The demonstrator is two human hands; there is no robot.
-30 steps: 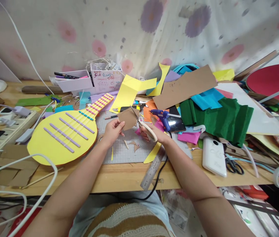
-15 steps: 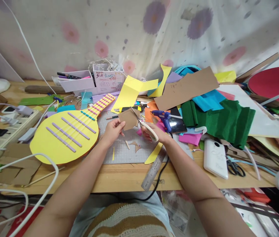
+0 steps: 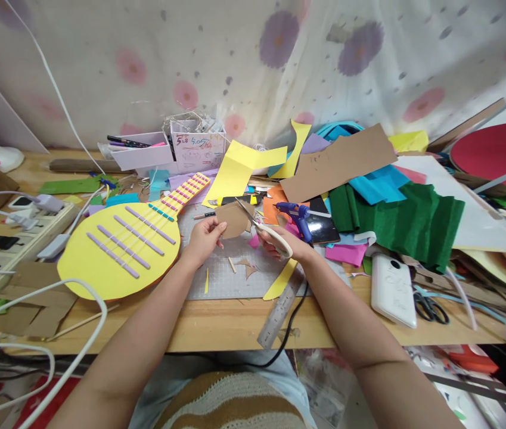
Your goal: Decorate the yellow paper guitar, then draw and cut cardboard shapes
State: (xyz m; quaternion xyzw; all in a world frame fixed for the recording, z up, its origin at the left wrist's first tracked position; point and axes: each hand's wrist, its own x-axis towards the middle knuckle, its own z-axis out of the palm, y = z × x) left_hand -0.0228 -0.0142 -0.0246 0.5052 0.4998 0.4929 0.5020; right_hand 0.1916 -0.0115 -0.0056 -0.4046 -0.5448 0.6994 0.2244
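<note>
My left hand [image 3: 205,237] pinches a small brown cardboard piece [image 3: 231,221] by its left edge, above the grey cutting mat [image 3: 217,280]. My right hand [image 3: 282,243] is closed round the pale handles of a pair of scissors [image 3: 276,238]. Their blades reach up and left to the cardboard's right edge, where a narrow flap stands off. Under my hands, small cardboard offcuts [image 3: 250,271] and a yellow paper strip [image 3: 280,279] lie on the mat. Left of my hands rests a yellow paper lute shape [image 3: 114,256] with purple bars and white strings.
A blue glue gun [image 3: 298,215] sits just right of my right hand, its black cord running down past a metal ruler [image 3: 278,319]. Green crepe paper [image 3: 418,229], a white power bank [image 3: 393,290] and black scissors [image 3: 430,307] lie right. A power strip [image 3: 15,256] stands left.
The scissor handles have swung slightly down and right, and the blades look a little wider apart at the cardboard's edge. My left hand keeps its pinch. The whole view has shifted slightly.
</note>
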